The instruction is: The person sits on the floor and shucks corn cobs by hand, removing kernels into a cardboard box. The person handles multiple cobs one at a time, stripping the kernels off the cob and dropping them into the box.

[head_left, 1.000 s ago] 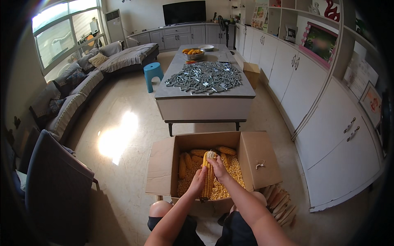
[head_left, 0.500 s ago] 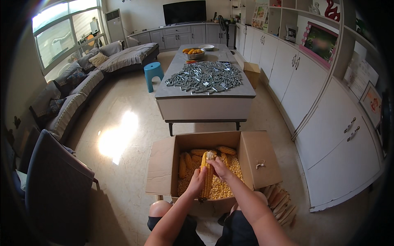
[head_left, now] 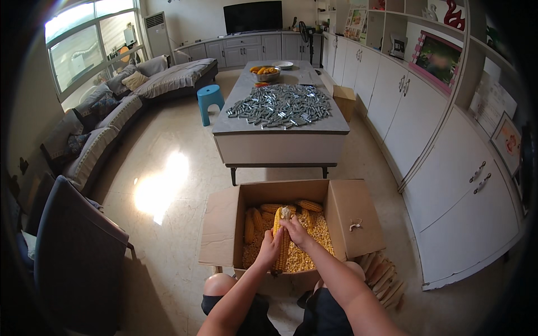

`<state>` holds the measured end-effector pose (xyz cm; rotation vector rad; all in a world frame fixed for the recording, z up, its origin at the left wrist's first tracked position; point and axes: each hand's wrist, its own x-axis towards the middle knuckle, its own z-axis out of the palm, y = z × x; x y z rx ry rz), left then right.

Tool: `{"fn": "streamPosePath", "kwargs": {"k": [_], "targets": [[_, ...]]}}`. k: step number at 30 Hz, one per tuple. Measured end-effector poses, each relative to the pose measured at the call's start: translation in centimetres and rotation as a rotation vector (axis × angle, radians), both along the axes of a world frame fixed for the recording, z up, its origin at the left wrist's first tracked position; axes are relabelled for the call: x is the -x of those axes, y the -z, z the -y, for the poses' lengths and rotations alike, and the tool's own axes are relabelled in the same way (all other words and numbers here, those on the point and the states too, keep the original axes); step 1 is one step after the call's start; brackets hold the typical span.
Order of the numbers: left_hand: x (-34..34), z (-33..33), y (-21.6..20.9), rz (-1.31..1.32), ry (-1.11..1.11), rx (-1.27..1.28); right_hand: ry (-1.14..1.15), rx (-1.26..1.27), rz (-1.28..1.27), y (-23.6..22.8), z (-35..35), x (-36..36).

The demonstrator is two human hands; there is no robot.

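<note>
Above an open cardboard box [head_left: 218, 229], an ear of yellow corn [head_left: 284, 251] is held lengthwise between my hands. Its far tip is bare and whitish; kernels cover much of the rest. My left hand [head_left: 270, 247] is closed round its left side. My right hand [head_left: 297, 232] grips it farther up from the right, thumb near the bare end; some fingertips are hidden. Loose corn kernels [head_left: 317, 239] cover the inside of the box, and several whole ears [head_left: 250, 227] lie along its far and left parts.
Beyond the box stands a grey table [head_left: 280, 133] bearing a heap of small silvery cylinders [head_left: 280, 105] and a metal bowl [head_left: 265, 77] of corn. A blue stool [head_left: 209, 101] is left of it. Stripped cobs [head_left: 382, 277] lie near my right knee. White cabinets [head_left: 448, 185] line the right.
My right hand has shifted slightly left across the upper part of the ear. The left hand and the ear stay nearly in place.
</note>
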<state>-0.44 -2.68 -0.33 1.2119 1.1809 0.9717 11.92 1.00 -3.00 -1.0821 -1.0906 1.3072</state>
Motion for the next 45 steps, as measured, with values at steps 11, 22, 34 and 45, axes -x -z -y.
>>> {"fn": "streamPosePath", "kwargs": {"k": [11, 22, 34, 45], "targets": [[-0.1, 0.7, -1.7, -0.294, -0.04, -0.134, 0.039, 0.253, -0.166, -1.4, 0.0, 0.6], [-0.5, 1.2, -4.7, -0.705, -0.22, -0.234, -0.022, 0.15, 0.043, -0.8, -0.7, -0.3], [-0.9, 0.6, -2.4, -0.456, -0.083, -0.15, 0.18, 0.185, 0.259, 0.8, -1.2, -1.3], [0.0, -1.2, -1.0, 0.572, -0.124, 0.292, -0.393, 0.378, -0.204, -4.6, 1.7, 0.0]]}}
